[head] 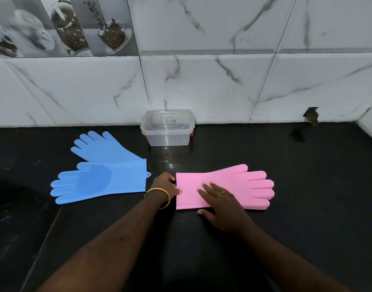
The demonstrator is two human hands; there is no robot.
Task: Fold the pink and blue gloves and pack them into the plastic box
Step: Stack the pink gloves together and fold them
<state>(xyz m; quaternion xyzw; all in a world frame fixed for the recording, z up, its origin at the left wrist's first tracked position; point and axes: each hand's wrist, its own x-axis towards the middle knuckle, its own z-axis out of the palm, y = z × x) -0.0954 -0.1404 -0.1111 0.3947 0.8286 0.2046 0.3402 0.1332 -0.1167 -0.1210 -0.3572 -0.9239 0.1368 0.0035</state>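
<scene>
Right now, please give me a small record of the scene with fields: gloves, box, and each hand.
pink gloves: flat on black counter, stacked, fingers pointing right
blue gloves: two, unfolded, left side, overlapping
plastic box: by wall, lid on
left hand: grips pink cuff edge
right hand: presses flat on pink gloves

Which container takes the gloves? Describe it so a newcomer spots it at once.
Start at the white marble-tiled wall behind the black counter. Against its foot, near the middle, stands the plastic box, beyond the gap between the blue gloves and the pink gloves. It alone is see-through, with a clear lid on and small red clips at its sides.
</scene>
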